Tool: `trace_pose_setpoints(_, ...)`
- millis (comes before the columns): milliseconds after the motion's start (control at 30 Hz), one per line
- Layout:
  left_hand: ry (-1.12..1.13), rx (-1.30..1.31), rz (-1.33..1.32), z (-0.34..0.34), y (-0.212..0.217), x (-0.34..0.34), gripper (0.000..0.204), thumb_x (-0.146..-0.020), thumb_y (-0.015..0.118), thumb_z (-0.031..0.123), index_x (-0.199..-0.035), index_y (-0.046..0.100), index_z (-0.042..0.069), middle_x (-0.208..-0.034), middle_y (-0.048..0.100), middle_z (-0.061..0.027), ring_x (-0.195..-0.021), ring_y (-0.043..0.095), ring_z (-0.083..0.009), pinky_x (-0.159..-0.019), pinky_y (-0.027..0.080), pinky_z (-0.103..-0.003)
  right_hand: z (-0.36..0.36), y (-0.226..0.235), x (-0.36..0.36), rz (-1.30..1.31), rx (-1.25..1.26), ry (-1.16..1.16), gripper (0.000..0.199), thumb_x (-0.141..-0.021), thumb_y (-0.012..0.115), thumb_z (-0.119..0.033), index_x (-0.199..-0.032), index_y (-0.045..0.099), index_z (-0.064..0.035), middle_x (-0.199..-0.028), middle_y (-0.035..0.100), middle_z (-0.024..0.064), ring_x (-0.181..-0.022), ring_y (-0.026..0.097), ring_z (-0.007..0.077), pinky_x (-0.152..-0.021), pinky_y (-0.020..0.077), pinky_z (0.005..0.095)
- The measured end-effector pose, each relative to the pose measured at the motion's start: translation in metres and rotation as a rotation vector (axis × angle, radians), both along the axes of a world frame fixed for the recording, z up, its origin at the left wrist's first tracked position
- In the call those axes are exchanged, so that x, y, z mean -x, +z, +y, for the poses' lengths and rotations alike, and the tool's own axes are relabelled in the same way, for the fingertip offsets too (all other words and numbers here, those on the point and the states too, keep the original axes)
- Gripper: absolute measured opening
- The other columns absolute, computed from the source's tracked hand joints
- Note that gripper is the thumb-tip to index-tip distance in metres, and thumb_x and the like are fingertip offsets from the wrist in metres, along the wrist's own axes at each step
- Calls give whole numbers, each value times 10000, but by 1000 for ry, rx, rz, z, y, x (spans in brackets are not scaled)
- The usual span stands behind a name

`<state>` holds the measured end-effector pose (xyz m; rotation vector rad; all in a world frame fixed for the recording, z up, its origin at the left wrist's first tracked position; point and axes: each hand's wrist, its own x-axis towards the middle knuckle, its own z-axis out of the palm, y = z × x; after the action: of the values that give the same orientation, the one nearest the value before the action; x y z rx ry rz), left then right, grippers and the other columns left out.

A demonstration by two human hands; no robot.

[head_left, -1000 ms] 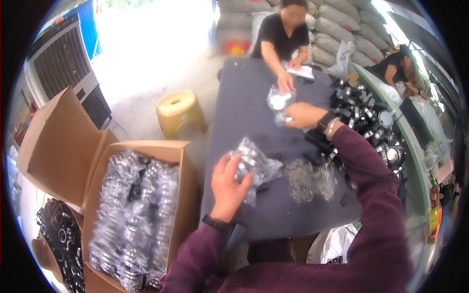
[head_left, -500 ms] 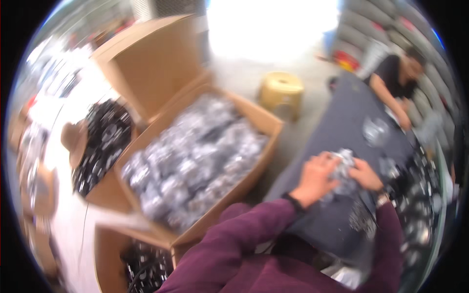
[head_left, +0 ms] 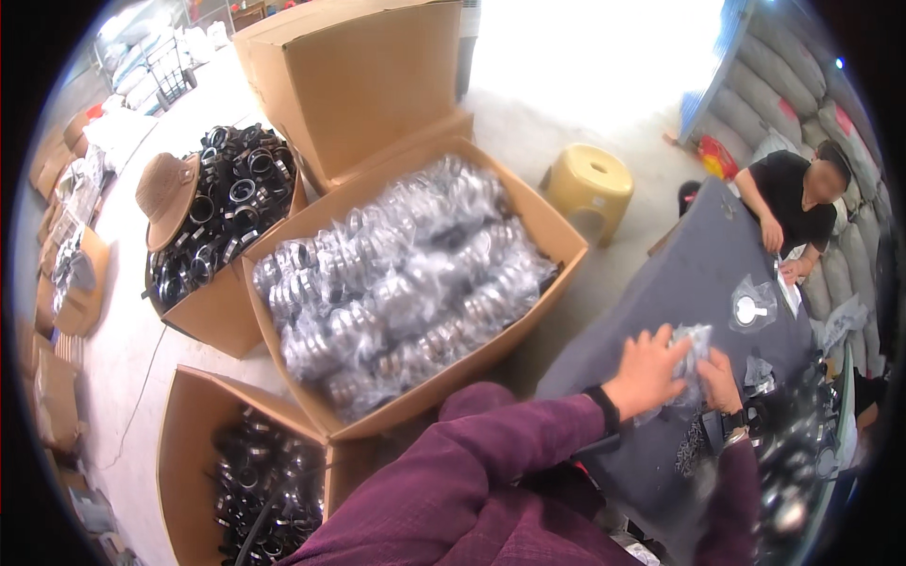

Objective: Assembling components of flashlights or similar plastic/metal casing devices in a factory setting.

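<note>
My left hand and my right hand are closed together on a clear plastic bag with a dark part inside, held just above the dark grey table. Both arms wear purple sleeves; the left wrist has a black band and the right a watch. To my left on the floor stands a big open cardboard box filled with several bagged metal parts.
Another person in black works at the table's far end, with a bagged part before them. Loose black parts pile at the table's right. Two more boxes of black rings stand left. A yellow stool stands beyond the big box.
My head has turned left, bringing the floor boxes into view. My hands came together on the bag; a second ago the right hand reached farther up the table.
</note>
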<state>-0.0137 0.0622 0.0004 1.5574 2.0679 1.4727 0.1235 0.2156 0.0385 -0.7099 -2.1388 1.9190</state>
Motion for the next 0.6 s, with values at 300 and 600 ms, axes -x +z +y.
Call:
trace_pose_setpoints(300,-20,12,1,-2,-2,3,599,-667,773,276,-1207,537,167,-1170,513,-138,-972,531,-320,-783,409,-443,-18,12,10,-66,-32,-38,485,-775,731,-191,-1183,559,6,-1059,645,43,-960,612,134,-875,485,304)
trace_pose_setpoints(600,-252,60,-151,-29,15,26,1057,-638,814,228,-1482,181,165,-1455,179,-322,-1287,309,-485,-1016,339,-513,-15,8,10,-81,15,-75,523,-734,760,-158,-1193,561,-6,-1068,645,32,-961,608,129,-876,483,297)
